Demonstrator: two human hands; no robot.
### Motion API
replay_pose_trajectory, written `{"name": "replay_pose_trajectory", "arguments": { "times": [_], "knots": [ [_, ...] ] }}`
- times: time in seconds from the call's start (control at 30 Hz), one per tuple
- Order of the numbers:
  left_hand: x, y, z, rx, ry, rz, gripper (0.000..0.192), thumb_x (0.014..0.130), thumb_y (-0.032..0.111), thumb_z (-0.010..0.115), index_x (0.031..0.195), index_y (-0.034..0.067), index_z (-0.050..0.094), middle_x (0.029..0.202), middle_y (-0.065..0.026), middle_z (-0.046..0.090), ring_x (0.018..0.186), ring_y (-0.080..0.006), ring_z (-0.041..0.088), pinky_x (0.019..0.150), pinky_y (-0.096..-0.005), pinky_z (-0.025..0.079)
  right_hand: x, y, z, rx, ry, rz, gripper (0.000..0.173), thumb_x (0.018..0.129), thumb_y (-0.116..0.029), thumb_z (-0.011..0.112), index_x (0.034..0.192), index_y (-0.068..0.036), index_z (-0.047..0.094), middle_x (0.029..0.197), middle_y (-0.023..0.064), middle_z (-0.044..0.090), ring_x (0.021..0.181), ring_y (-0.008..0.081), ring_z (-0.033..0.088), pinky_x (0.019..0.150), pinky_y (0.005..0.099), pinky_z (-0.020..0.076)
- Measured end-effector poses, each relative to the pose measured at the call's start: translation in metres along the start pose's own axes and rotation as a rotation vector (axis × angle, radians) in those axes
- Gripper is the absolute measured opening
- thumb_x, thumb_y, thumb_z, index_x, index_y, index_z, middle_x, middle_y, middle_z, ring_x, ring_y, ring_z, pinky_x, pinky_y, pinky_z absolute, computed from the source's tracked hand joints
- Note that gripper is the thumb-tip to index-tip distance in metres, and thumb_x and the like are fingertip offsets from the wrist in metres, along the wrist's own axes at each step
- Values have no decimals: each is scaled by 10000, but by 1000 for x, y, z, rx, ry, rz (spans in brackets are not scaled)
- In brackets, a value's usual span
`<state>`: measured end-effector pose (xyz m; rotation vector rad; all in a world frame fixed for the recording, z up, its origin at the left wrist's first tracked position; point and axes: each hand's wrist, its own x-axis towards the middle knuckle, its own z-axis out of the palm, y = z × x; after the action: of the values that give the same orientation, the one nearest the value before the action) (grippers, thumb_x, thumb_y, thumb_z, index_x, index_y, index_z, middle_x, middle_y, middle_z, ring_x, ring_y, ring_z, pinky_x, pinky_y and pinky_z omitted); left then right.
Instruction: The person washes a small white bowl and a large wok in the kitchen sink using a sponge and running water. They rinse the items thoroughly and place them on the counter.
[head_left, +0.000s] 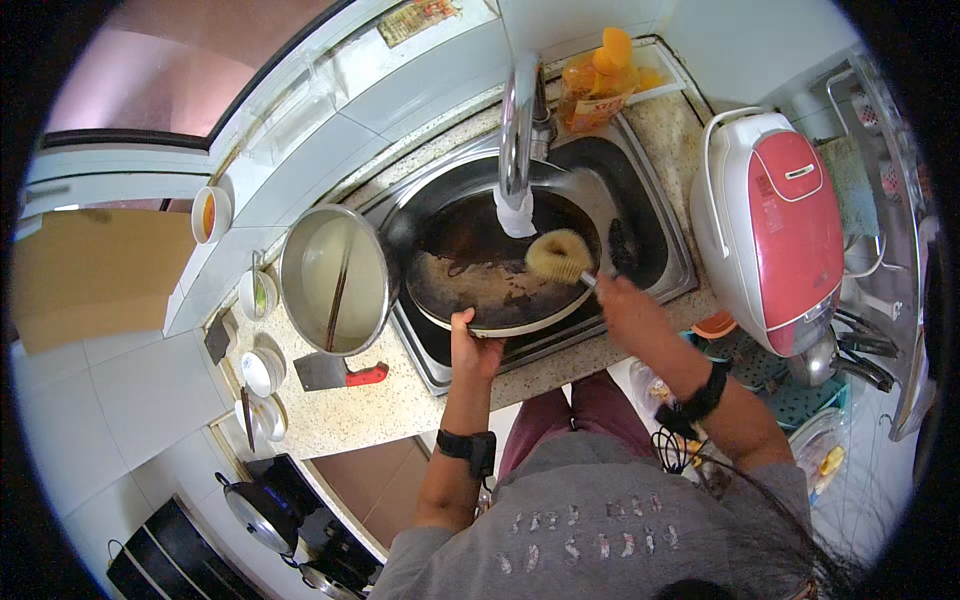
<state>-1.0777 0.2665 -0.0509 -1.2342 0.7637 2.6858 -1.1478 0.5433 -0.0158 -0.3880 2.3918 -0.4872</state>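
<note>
A large dark pan (487, 292) with a pale rim lies tilted over the metal sink (675, 262), below the faucet (516, 135). My left hand (476, 349) grips the pan's near edge, its thumb on top. In my right hand (630, 311) is the handle of a round bristle brush (559, 256), whose head is over the right part of the pan. Brownish wet patches cover the pan's surface. A white cloth-like piece (514, 214) is fixed around the faucet's mouth.
Left of the sink stand a metal pot (285, 281) of cloudy liquid with chopsticks, a red-handled cleaver (322, 373) and several small bowls (262, 373). An orange soap bottle (592, 94) is behind the sink. A red-and-white rice cooker (795, 225) stands right. A lidded wok (259, 517) sits lower left.
</note>
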Motion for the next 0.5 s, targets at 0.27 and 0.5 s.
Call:
{"name": "replay_pose_trajectory", "arguments": {
  "times": [0.27, 0.5],
  "knots": [
    [7, -1, -1, 41, -36, 22, 615, 846, 230, 554, 1407, 34, 396, 1383, -140, 514, 1272, -328, 512, 1073, -500, 442, 7, 13, -4, -234, 271, 38, 515, 907, -102, 539, 1395, 24, 432, 1125, 247, 589, 857, 413, 668, 721, 500, 557],
    [10, 0, -1, -26, 46, -34, 646, 823, 235, 580, 1405, 43, 376, 1371, -150, 497, 1242, -347, 515, 1057, -528, 435, -6, 11, -6, -151, 209, 145, 543, 898, -39, 508, 1428, 13, 398, 1137, 261, 566, 837, 419, 667, 713, 497, 560]
  ]
}}
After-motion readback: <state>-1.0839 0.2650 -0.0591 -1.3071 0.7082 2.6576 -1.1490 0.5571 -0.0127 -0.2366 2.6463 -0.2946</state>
